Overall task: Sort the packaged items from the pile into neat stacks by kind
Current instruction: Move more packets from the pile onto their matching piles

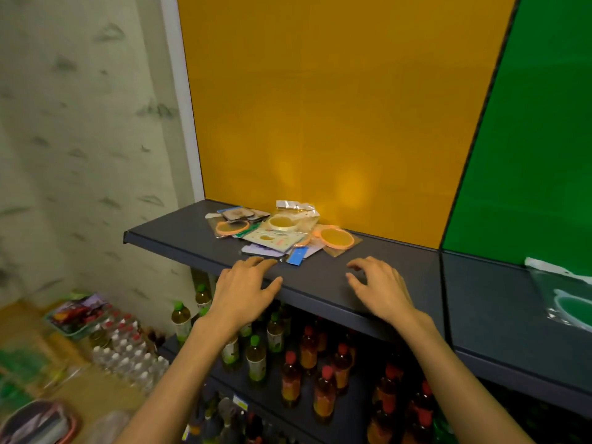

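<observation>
I see the pile [275,230] loose at the shelf's [320,283] far side against the yellow panel [320,107]. My left hand [246,290] and right hand [381,288] hover near it, fingers relaxed, holding nothing.

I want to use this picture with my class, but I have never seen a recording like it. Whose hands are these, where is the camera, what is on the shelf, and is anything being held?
There is no machine here. The single picture comes from a camera worn on a person's head, looking forward and down, so you see their own bare arms. The left hand and right hand are over the front of a dark shelf, fingers loosely spread, holding nothing. Behind them lies an unsorted pile of packaged items: flat clear packets, several holding round orange-rimmed pieces, and a blue card. Nothing is stacked yet. A lower shelf carries bottles with red and green caps.
</observation>
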Tool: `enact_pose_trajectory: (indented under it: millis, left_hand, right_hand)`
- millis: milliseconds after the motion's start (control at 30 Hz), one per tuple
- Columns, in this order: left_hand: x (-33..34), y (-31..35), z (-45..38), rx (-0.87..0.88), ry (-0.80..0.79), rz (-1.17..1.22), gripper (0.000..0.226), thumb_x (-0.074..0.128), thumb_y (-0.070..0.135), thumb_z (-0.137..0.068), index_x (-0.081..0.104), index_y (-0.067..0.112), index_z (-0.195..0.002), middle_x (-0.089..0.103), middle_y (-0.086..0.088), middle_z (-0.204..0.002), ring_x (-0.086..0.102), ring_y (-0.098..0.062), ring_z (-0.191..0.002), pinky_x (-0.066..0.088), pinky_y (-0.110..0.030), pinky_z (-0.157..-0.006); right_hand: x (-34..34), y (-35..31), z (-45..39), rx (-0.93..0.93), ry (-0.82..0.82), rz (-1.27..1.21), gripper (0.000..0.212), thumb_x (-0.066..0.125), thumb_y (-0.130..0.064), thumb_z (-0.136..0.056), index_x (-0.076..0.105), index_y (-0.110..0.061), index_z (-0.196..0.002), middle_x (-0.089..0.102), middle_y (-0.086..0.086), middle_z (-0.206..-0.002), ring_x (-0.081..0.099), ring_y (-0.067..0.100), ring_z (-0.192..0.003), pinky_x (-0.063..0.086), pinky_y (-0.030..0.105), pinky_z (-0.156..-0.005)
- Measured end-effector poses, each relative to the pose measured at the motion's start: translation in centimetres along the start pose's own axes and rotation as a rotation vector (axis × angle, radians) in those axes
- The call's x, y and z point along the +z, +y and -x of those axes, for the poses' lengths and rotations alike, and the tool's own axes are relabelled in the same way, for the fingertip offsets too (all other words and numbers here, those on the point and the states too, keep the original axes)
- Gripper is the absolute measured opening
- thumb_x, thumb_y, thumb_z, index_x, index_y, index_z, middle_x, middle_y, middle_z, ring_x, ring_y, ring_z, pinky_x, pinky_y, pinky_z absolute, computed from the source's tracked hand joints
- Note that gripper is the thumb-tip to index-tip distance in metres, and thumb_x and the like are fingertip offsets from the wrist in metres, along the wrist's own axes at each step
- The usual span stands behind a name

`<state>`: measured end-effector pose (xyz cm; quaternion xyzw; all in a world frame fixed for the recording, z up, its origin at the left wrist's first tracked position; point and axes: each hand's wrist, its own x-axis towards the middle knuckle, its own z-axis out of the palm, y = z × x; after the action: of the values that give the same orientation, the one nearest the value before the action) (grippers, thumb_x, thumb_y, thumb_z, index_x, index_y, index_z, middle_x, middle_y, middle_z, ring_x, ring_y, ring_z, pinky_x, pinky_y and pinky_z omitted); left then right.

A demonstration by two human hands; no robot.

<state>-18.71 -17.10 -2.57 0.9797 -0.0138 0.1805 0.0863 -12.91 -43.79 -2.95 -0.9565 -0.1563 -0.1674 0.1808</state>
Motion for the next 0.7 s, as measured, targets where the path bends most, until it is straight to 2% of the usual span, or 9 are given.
enact_pose_trajectory:
  millis: [367,500,600,700]
  left_hand:
    - [3.8,-8.4,-10.1,-0.041,-0.05,0.113,0.053,0.042,0.058,-0.095,0.05,0.032,-0.141,0.054,0.003,-0.143,0.051,-0.022,-0.128,0.047,-0.044,-0.098]
    - [4.4,-10.0,-15.1,-0.019,-0.041,0.099,0.051,0.045,0.055,-0.095,0.053,0.031,-0.139,0.061,-0.002,-0.135,0.057,-0.029,-0.12,0.049,-0.042,-0.089]
    - [5.5,-10.7,-18.7,0.023,-0.015,0.035,0.051,0.042,0.058,-0.094,0.06,0.029,-0.131,0.067,-0.004,-0.124,0.061,-0.026,-0.113,0.045,-0.04,-0.085]
    - [6.8,-11.0,-21.4,0.032,-0.064,0.075,0.053,0.041,0.062,-0.093,0.063,0.026,-0.126,0.068,-0.007,-0.117,0.062,-0.029,-0.108,0.049,-0.04,-0.081]
  right_hand:
    - [6.4,-2.3,-9.8,0.06,0.005,0.001,0.031,0.055,-0.037,-0.093,0.065,-0.025,-0.12,0.067,-0.003,-0.121,0.063,0.022,-0.106,0.051,0.037,-0.082]
    - [7.9,-2.2,-13.3,0.08,0.066,-0.009,0.025,0.057,-0.036,-0.093,0.067,-0.025,-0.114,0.068,-0.004,-0.116,0.063,0.017,-0.102,0.052,0.032,-0.077]
    - [8.7,-1.9,-15.0,0.101,0.103,0.005,0.025,0.058,-0.036,-0.094,0.068,-0.025,-0.114,0.068,-0.006,-0.115,0.062,0.015,-0.104,0.049,0.03,-0.078]
    - [9.6,-1.9,-15.8,0.129,0.102,0.021,0.024,0.057,-0.037,-0.094,0.068,-0.026,-0.112,0.068,-0.006,-0.114,0.062,0.015,-0.103,0.048,0.03,-0.078]
